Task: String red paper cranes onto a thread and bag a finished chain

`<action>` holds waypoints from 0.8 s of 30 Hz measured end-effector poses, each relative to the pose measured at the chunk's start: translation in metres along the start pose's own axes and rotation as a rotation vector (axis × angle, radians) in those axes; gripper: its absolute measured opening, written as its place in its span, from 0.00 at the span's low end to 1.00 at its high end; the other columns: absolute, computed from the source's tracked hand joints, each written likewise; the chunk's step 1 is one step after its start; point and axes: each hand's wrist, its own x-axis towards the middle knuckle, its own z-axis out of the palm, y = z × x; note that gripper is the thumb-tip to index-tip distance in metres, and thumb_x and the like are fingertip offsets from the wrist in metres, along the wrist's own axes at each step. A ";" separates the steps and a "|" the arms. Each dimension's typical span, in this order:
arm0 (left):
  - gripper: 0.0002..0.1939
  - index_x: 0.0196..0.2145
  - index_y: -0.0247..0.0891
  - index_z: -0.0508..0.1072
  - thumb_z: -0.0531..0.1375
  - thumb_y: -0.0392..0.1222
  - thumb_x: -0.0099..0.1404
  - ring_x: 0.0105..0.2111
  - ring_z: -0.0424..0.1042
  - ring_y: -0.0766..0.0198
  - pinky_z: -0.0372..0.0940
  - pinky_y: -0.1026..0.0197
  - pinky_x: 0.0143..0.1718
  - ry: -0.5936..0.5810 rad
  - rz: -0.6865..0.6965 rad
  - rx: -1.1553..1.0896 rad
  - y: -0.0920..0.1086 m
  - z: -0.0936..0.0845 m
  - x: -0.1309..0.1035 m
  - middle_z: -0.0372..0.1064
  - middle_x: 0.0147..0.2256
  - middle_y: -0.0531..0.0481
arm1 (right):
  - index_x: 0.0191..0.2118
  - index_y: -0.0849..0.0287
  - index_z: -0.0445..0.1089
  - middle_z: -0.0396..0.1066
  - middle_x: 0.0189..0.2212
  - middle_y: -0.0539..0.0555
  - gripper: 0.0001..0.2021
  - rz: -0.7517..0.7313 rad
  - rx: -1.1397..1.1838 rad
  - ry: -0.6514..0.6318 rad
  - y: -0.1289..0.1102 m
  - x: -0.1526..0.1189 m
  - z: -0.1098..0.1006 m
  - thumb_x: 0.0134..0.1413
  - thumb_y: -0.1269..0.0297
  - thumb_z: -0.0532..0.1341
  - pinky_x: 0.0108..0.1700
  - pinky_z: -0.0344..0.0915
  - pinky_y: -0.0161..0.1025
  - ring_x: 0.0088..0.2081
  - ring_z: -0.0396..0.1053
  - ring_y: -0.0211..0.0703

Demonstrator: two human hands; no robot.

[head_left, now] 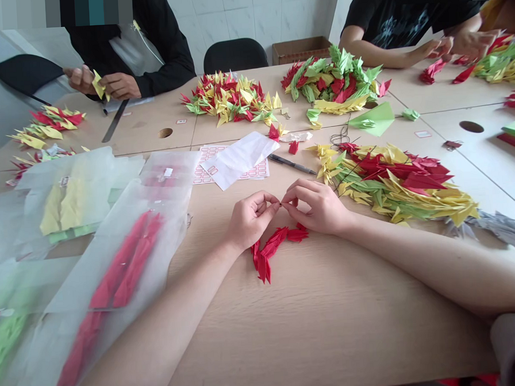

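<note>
My left hand (254, 216) and my right hand (316, 207) meet over the middle of the table, thumbs and fingertips pinched together. Between the fingertips is something tiny and dark, too small to make out. Just below them, several red folded paper pieces (274, 243) lie on the wooden table (324, 316), one of them close under my right hand. A black pen (292, 164) rests above my hands, beside a white paper sheet (241, 159).
Clear bags (168, 221) with folded paper cover the left side. Colourful paper heaps (231, 99), (333, 79) stand at the back, and a long pile (399, 180) lies right, near my right forearm. Two people sit across, hands on paper pieces.
</note>
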 end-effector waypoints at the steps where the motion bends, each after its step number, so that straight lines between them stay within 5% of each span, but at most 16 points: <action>1: 0.11 0.34 0.37 0.72 0.60 0.49 0.65 0.20 0.47 0.70 0.43 0.64 0.21 0.001 -0.002 -0.002 0.000 0.000 0.000 0.45 0.19 0.59 | 0.36 0.58 0.69 0.71 0.32 0.53 0.03 -0.001 0.000 -0.001 0.000 0.000 0.000 0.60 0.68 0.57 0.34 0.64 0.37 0.28 0.68 0.37; 24: 0.08 0.31 0.36 0.72 0.61 0.44 0.64 0.18 0.50 0.71 0.47 0.64 0.22 -0.022 0.042 0.049 0.007 -0.003 0.000 0.49 0.17 0.59 | 0.33 0.59 0.68 0.69 0.28 0.52 0.03 0.041 -0.037 0.040 -0.003 0.001 0.000 0.58 0.69 0.58 0.34 0.64 0.37 0.28 0.68 0.39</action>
